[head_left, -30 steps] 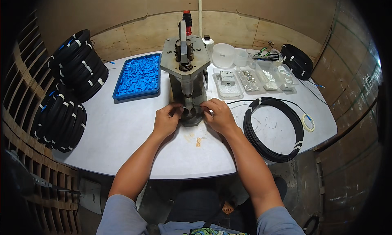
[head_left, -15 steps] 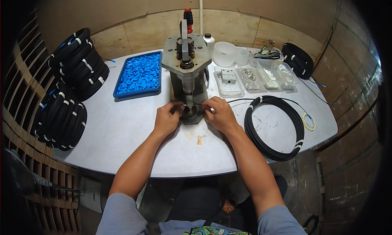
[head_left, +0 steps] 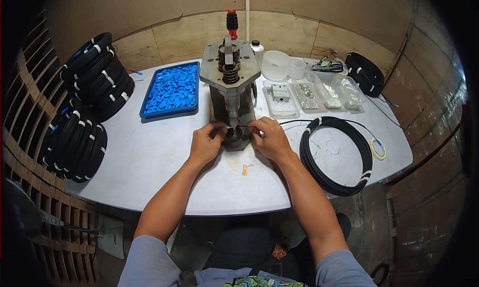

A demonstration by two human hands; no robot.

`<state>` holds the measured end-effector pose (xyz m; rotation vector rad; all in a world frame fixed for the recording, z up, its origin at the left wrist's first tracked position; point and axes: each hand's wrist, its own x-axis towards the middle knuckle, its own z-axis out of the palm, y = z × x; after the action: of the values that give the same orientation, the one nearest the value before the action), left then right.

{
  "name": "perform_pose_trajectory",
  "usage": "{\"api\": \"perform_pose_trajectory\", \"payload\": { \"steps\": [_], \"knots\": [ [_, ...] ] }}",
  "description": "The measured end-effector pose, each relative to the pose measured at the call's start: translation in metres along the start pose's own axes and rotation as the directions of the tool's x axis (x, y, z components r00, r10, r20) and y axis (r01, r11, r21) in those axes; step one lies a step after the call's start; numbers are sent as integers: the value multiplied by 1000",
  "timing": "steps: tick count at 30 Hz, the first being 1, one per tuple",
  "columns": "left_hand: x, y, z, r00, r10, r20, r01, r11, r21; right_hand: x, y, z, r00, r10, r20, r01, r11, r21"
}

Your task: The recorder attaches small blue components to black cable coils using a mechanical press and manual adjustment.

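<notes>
A metal bench press [head_left: 214,80] stands at the middle of the table. My left hand [head_left: 207,143] is at the left of its lower die [head_left: 237,137], thumb and fingertips pinched together on a small piece that I cannot make out. On the right side of the die, my right hand [head_left: 268,136] pinches a thin black cable, and its end reaches across over the die toward my left fingers. That cable runs out past my right hand to a large black cable coil [head_left: 366,159] lying on the table. Above the die, the press's spring [head_left: 230,75] looks extended.
Left of the press sits a blue tray [head_left: 144,112] of small blue parts. Stacked black cable coils [head_left: 92,80] stand at the far left. Plastic containers [head_left: 299,112], a cup [head_left: 274,65] and a bottle [head_left: 257,50] fill the back right. An orange scrap [head_left: 245,170] lies in front.
The press's upper lever part has shifted and its spring has lengthened. The cable now shows more clearly over the die between my hands. Both hands stay almost in place.
</notes>
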<state>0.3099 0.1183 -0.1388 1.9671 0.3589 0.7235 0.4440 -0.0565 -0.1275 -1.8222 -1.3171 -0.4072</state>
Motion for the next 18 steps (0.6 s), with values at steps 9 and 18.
{"api": "perform_pose_trajectory", "payload": {
  "steps": [9, 18],
  "knots": [
    [0, 0, -2, 999, 53, -4, -53, 998, 36, 0, 1, 0, 1000, 9, -1, -9, 1000, 11],
    [-3, 11, -5, 1000, 13, 4, -14, 996, 88, 1, 0, -2, 999, 36, 29, -39, 996, 86]
  ]
}}
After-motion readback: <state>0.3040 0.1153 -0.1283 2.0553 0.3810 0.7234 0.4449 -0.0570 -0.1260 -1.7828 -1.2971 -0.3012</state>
